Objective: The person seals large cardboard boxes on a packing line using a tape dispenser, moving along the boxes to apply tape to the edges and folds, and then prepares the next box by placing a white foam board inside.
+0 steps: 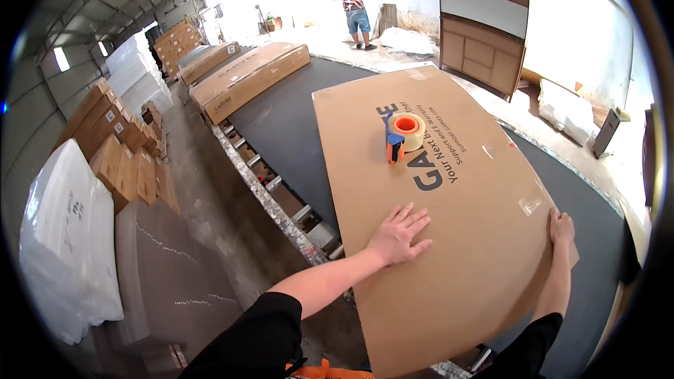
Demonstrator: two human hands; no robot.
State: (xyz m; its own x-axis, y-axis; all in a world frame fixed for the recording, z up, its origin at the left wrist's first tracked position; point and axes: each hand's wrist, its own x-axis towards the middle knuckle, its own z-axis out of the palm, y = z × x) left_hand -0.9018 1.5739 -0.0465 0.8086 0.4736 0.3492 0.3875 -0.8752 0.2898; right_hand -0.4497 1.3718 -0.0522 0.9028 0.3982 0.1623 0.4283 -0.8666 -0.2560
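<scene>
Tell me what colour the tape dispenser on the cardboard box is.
Orange and blue tape dispenser, holding a pale tape roll; head view.

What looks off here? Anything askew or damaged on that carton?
Nothing looks damaged. The carton lies flat on the dark belt but skewed to it, its near end hanging past the belt's edge. The left hand lies flat on top, the right hand grips the right edge. A tape dispenser sits loose on top.

Only obstacle on the flat carton (456,238) is the tape dispenser (401,135), standing mid-top toward the far end; rest of the carton face is bare, w/ free passage on every side of the dispenser. Beyond the carton's far-left corner the dark counter (281,123) is open up to two long boxes (246,77).
</scene>
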